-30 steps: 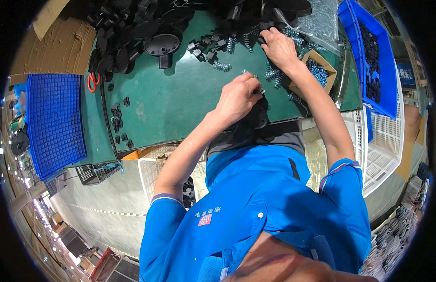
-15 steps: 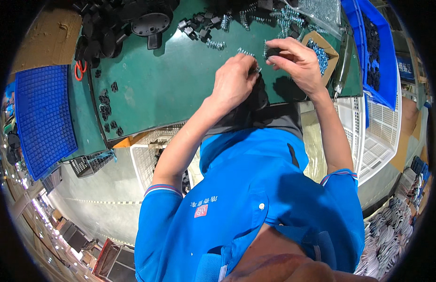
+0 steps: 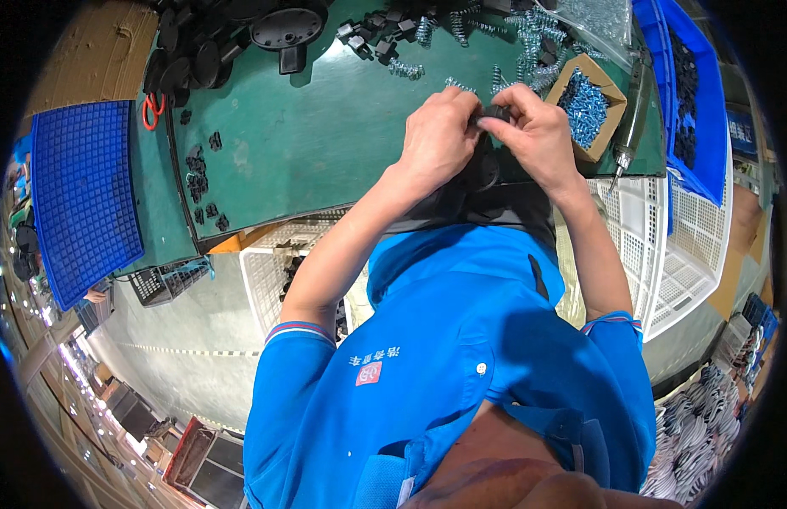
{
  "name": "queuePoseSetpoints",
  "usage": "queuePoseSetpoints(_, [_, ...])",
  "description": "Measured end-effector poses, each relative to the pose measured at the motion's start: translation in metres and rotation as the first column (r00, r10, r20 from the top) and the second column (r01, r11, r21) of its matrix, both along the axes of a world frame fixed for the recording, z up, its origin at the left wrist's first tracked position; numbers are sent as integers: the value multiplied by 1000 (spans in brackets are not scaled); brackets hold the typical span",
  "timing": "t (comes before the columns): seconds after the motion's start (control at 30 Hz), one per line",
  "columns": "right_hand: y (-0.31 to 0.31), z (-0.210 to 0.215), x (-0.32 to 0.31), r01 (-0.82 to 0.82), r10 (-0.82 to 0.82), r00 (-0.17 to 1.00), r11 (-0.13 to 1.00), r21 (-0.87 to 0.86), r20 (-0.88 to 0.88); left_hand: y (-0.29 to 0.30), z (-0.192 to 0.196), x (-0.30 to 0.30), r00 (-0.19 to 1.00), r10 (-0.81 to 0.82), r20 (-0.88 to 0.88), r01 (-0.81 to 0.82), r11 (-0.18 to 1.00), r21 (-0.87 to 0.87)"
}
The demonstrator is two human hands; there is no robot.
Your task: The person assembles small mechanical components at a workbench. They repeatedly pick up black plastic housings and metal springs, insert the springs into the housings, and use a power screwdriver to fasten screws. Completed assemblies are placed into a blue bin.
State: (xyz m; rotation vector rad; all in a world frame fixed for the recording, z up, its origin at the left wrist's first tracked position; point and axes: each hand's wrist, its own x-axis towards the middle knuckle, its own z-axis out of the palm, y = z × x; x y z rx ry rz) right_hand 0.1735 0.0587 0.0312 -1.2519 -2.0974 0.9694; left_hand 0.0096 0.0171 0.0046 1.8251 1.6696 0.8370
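Pinching a small black part (image 3: 496, 113) between both sets of fingertips, we have our hands drawn close together at the near edge of the green mat (image 3: 326, 136). The left hand (image 3: 440, 136) curls around the part from one side, the right hand (image 3: 538, 136) closes on it from the other, thumb and forefinger of each clamped on it; whether a spring already sits in it we cannot tell, the fingers cover most of it. The part is held just above a larger black piece (image 3: 482, 174) that lies under our wrists at the table edge. Supplies lie within reach: a scatter of metal springs (image 3: 529, 42) and small black blocks (image 3: 381, 25) at the far side, a cardboard box of bluish screws (image 3: 584, 102) just beside the right hand, a powered screwdriver (image 3: 631, 119) lying past it untouched. Round black discs (image 3: 198, 59) are heaped at the far left, red-handled scissors (image 3: 152, 109) near them, and more small black bits (image 3: 203, 182) are strewn along the mat's left edge. A blue gridded tray (image 3: 84, 195) sits further left, a blue bin (image 3: 699, 93) of dark parts to the right, white crates (image 3: 665, 254) below. Judging by the loose stock, we reckon much is left; this piece looks mid-assembly, screws not yet driven.
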Motion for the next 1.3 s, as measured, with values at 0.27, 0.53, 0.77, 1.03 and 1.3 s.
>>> queuePoseSetpoints(0.27, [-12,-9,-7,103,-166,971,940,-326,-172,-2,-6,-5,995,45,84,-40,997,-63])
queuePoseSetpoints(0.53, [-25,-29,-8,209,-212,976,977,-48,-48,-16,-11,-24,812,240,532,-37,931,-363])
queuePoseSetpoints(0.77, [-34,-35,-10,322,-354,883,935,-151,-309,-10,5,-38,346,612,711,268,662,-700])
queuePoseSetpoints(1.03, [-43,9,0,206,-199,911,978,-21,-362,-49,26,-1,-18,569,822,446,741,-503])
queuePoseSetpoints(1.3, [-45,23,11,15,-40,923,998,-67,-382,-56,27,-3,113,481,869,311,814,-491])
